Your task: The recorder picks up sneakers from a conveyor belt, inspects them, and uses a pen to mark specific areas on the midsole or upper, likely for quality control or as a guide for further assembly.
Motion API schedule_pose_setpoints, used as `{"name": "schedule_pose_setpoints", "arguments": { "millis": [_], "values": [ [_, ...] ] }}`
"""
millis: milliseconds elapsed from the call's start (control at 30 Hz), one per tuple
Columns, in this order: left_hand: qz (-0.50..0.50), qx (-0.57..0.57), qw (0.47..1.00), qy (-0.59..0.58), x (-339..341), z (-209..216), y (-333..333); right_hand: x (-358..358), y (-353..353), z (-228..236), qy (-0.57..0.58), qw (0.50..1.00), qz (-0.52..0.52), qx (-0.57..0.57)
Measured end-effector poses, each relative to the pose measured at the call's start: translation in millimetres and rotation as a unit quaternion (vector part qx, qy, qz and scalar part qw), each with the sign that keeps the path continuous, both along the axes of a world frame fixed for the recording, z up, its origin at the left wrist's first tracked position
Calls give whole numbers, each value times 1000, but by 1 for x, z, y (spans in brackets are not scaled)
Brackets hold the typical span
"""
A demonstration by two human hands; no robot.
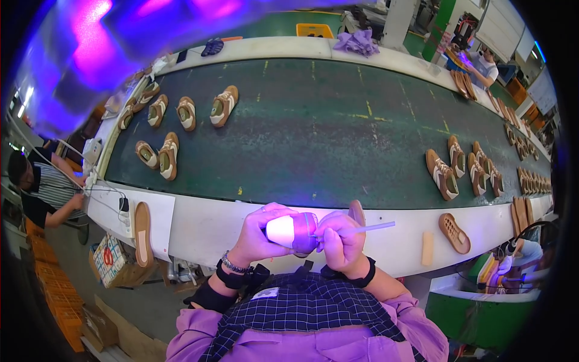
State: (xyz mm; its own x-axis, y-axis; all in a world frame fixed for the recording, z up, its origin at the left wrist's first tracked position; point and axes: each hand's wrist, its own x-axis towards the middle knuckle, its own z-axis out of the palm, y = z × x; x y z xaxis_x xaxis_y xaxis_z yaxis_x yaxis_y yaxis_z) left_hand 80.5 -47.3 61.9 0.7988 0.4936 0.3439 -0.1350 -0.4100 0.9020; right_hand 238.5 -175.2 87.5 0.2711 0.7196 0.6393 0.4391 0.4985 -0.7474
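In front of my body, at the near edge of the conveyor line, my left hand (pixel 256 236) is wrapped round a shoe (pixel 306 226) with a pale patch facing up. Violet light tints the shoe and both hands. My right hand (pixel 341 241) pinches a thin, pale stick-like tool (pixel 379 227), its free end pointing right. The tool's working tip is hidden by the fingers at the shoe's right side. Just beyond my right hand, a brown sole (pixel 356 211) stands partly in view.
A green conveyor belt (pixel 289 139) carries brown sneakers (pixel 224 107) at left and more sneakers (pixel 442 175) at right. A loose sole (pixel 142 234) lies left on white paper; another sole (pixel 454 233) and a tan strip (pixel 427 248) lie right. Co-workers (pixel 51 187) sit at far left and back right.
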Motion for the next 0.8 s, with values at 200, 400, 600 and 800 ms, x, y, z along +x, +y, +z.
{"name": "schedule_pose_setpoints", "arguments": {
  "millis": [200,400,600,800],
  "values": [
    [-13,-27,1000,4,2,-1,0,2,-3,-5,-2,1000,-4,-1],
    [-27,-78,997,6,3,-6,-1,1,-10,-13,0,1000,10,0],
    [-30,-228,972,40,2,-11,-4,12,-12,-14,-31,997,70,31],
    [-79,-66,995,5,9,-6,-1,13,-12,0,255,964,59,-56]
  ]
}}
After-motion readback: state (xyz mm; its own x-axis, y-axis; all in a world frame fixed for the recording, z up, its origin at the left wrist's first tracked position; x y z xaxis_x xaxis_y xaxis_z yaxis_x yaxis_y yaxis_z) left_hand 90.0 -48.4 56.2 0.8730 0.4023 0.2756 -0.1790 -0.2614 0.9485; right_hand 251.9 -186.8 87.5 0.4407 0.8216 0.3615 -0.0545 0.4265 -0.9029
